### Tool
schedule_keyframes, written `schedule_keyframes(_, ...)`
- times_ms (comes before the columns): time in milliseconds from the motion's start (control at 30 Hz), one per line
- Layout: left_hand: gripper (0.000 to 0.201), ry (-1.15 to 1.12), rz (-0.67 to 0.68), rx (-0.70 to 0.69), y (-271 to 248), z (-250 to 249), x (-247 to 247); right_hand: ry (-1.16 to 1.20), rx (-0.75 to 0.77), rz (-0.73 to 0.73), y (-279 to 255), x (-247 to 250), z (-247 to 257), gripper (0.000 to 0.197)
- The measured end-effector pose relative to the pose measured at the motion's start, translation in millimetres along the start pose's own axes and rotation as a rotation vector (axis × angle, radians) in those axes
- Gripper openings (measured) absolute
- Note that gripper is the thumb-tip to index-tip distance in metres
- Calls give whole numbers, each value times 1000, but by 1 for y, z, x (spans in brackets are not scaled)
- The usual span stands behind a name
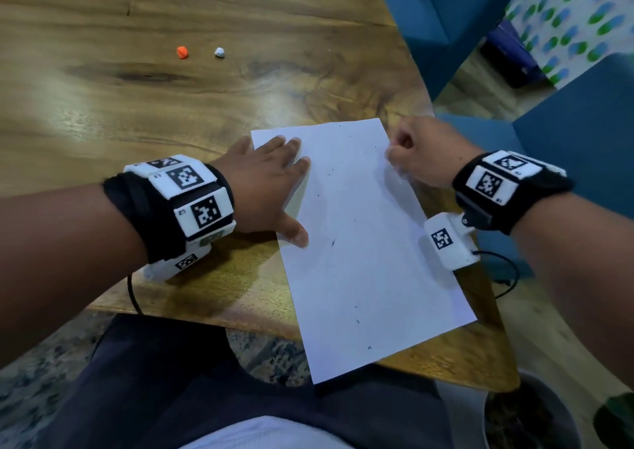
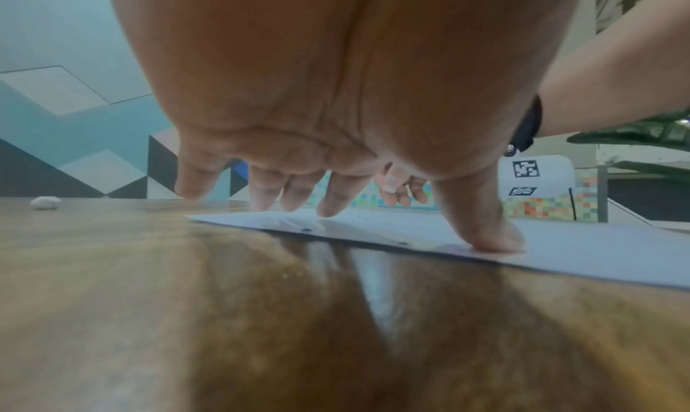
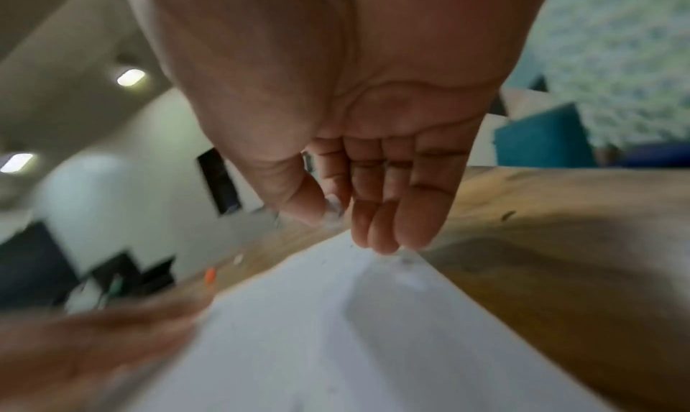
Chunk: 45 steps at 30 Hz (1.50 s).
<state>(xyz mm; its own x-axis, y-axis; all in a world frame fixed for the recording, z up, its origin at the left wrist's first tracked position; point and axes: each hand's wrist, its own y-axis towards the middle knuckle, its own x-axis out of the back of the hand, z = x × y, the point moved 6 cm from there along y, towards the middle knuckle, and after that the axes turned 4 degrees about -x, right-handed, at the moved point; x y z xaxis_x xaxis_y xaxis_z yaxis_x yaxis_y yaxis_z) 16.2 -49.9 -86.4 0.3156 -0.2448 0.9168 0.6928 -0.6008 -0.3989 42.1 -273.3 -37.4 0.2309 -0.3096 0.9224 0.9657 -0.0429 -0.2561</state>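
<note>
Head view: the paper (image 1: 360, 242) lies slantwise on the table (image 1: 171, 122), its near corner past the table edge; the left hand (image 1: 264, 187) presses its left edge with flat, spread fingers, and the right hand (image 1: 422, 153) is curled at the far right edge. Left wrist view: the thumb (image 2: 481, 229) and fingertips bear only on the paper's margin, so a sideways tug could swing it or drag it off the table. Right wrist view, blurred: fingers (image 3: 422, 211) bent, thumb close against them, just over the edge; whether they pinch the paper I cannot tell. A hasty pull there might tear or crease it crookedly
</note>
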Motion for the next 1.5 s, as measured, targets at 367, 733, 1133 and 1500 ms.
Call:
schedule_keyframes(367,74,-122,-122,291,-4,35,22,853,-342,84,-44,-20,-79,16)
schedule_keyframes(733,18,-750,-469,220,11,22,63,867,-389,-82,-51,-8,-85,7)
schedule_keyframes(1133,27,-1216,-980,-178,-39,0,186,762,-33,-502,-93,113,-71,33)
schedule_keyframes(1500,8,-1116,-878,-86,-28,-12,155,679,-100,-549,-110,74,-77,33)
